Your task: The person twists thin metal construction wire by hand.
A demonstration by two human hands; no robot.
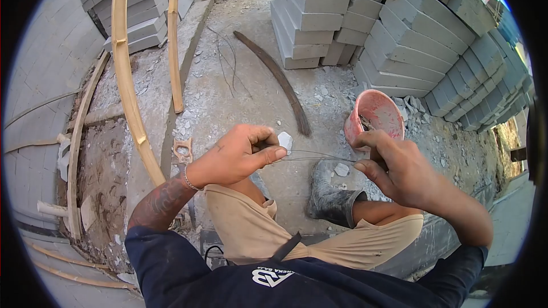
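A thin, dark wire [319,158] spans the space between my two hands in two roughly parallel strands. My left hand [242,153] is closed in a pinch on its left end, thumb against forefinger. At the other end, my right hand [399,166] pinches the wire between thumb and bent fingers. A red bucket [357,115] with mortar-smeared walls stands just beyond my right hand. Below the wire is my grey, dusty rubber boot [325,194]. A saw handle [182,151] shows left of my left wrist; its blade is mostly hidden.
Stacks of grey blocks [322,0] rise ahead and to the right. A stick broom [274,71] and a loose wire [231,63] lie on the concrete floor. Wooden or bamboo poles [127,80] lean along the left, near a low curb. Broken block chips [411,108] lie beside the bucket.
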